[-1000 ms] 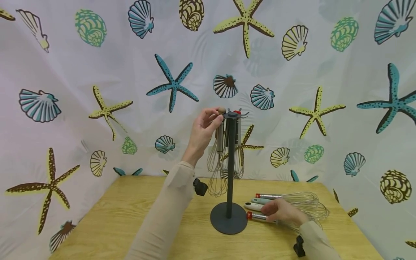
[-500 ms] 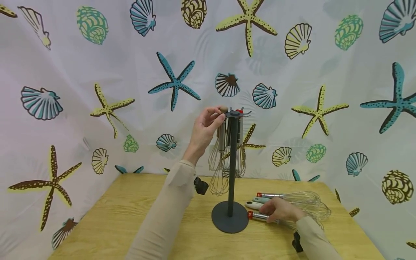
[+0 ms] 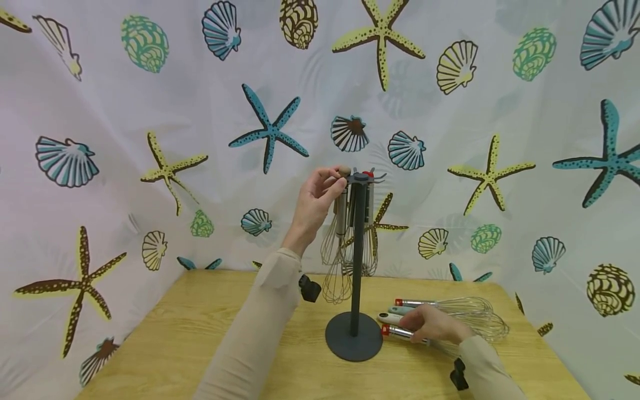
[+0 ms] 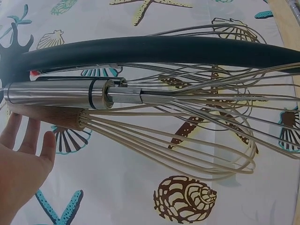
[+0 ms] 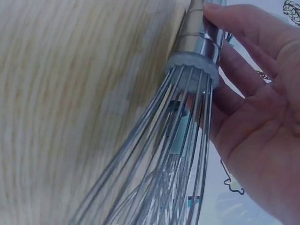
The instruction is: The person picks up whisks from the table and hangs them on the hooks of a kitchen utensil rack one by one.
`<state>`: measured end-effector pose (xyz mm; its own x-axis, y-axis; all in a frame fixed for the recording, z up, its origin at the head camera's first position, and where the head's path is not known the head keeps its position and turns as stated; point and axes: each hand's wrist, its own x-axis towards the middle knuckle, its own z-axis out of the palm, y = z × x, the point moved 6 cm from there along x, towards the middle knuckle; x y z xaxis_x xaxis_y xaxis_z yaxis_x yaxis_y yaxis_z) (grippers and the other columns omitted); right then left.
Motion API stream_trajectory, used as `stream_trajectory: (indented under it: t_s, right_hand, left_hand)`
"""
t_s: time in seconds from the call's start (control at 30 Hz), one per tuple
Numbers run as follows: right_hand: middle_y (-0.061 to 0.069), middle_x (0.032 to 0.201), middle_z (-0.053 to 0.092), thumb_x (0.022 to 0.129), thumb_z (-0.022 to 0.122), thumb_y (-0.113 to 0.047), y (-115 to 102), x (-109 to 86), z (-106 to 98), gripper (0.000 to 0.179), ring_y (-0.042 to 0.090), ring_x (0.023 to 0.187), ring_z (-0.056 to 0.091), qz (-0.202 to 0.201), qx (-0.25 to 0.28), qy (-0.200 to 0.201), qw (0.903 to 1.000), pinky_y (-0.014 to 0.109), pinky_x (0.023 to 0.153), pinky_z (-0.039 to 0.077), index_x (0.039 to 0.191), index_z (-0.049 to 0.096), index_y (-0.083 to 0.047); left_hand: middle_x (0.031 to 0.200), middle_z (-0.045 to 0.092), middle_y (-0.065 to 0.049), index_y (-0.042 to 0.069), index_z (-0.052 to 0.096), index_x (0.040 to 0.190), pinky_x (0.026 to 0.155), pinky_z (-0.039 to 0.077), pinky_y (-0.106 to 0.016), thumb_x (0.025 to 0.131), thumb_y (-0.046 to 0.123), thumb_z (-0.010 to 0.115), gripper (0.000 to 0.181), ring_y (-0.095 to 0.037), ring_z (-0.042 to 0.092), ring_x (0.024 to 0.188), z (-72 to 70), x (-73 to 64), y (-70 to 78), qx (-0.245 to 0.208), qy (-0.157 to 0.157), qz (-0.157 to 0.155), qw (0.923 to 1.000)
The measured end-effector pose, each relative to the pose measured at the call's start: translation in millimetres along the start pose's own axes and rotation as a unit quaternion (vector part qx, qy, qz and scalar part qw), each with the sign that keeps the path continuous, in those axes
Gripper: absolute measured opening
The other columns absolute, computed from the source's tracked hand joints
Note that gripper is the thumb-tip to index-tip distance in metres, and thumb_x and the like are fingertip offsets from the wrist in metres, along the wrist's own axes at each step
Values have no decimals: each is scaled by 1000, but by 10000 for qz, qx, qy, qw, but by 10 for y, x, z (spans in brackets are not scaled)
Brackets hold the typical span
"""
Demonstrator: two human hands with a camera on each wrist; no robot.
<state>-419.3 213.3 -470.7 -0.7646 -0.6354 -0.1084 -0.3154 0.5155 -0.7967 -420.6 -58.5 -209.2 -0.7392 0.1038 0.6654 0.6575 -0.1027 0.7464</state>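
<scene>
My left hand (image 3: pixel 314 203) is up at the top of a dark metal stand (image 3: pixel 357 244), its fingers and thumb pinching the end of a wooden-handled whisk (image 4: pixel 61 116). Beside that handle hangs a steel-handled whisk (image 4: pixel 56 93), with another whisk, red at its tip (image 3: pixel 368 174), hanging behind the pole. Low on the right, my right hand (image 3: pixel 434 324) holds a steel whisk with a red end (image 3: pixel 395 332) that lies on the table. The right wrist view shows thumb and fingers on either side of its steel handle (image 5: pixel 192 33), above the wires.
Behind the held whisk lie a white-handled whisk (image 3: pixel 390 318), a pale teal-handled whisk (image 3: pixel 400 310) and another red-ended whisk (image 3: pixel 415 303). The stand's round base (image 3: pixel 354 344) rests on the wooden table (image 3: pixel 215 328). A shell-patterned curtain (image 3: pixel 200 100) encloses the back and sides.
Both hands keep their places on the whisks. The head view shifts only slightly; nothing else has visibly moved.
</scene>
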Motion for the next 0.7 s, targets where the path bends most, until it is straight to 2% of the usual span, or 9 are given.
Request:
stream_trajectory:
  t_s: [0.4, 0.7]
  right_hand:
    - [23, 129, 62, 86, 66, 2, -162, -19, -114, 40, 38, 120, 60, -218, -20, 560, 9982, 43, 95, 52, 125, 64, 2]
    - [15, 121, 67, 89, 69, -9, -211, 10, -138, 40, 22, 106, 66, -264, 39, 1186, 9926, 31, 81, 54, 128, 63, -5]
  left_hand:
    - [142, 53, -2, 19, 56, 107, 105, 42, -44, 97, 21, 62, 12, -21, 52, 128, -12, 13, 6, -150, 74, 74, 9998]
    - [143, 53, -3, 17, 55, 108, 101, 44, -41, 98, 21, 61, 12, -21, 53, 127, 17, -8, 0, -148, 66, 59, 9999]
